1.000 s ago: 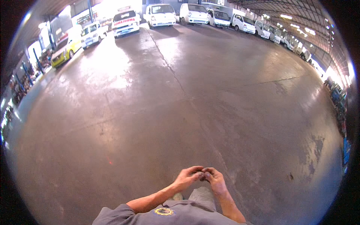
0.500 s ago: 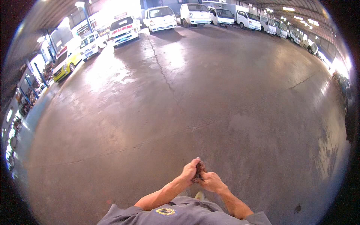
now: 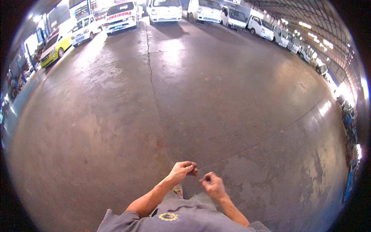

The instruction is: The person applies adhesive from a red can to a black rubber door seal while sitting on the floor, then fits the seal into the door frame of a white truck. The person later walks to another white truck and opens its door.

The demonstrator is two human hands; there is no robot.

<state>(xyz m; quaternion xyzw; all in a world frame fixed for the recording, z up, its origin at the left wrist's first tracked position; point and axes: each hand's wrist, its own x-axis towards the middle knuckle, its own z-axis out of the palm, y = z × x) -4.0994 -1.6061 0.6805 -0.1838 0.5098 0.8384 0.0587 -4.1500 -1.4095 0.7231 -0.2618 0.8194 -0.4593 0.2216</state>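
Note:
My left hand (image 3: 183, 171) is held in front of my body with its fingers curled in. Its fingertips look dark, and whether a small thing is pinched in them I cannot make out. Just to the right and a little nearer, my right hand (image 3: 214, 187) is also closed, thumb and fingers bent together and slightly smeared by motion. A narrow gap lies between the two hands. Both hang above the grey concrete floor (image 3: 239, 116), touching nothing on it. One of my shoes (image 3: 178, 190) shows below the left hand.
Across the far side stand a white and red ambulance (image 3: 121, 17), several white vans and trucks such as a white van (image 3: 166, 11), and a yellow-green car (image 3: 55, 50) at left. Cracks run over the shiny floor. Cluttered equipment (image 3: 349, 127) lines the right edge.
My hands were pressed together and have come apart, the left moving leftward, the right slightly rightward. The view has shifted, with the vehicles higher and the visible shoe further left.

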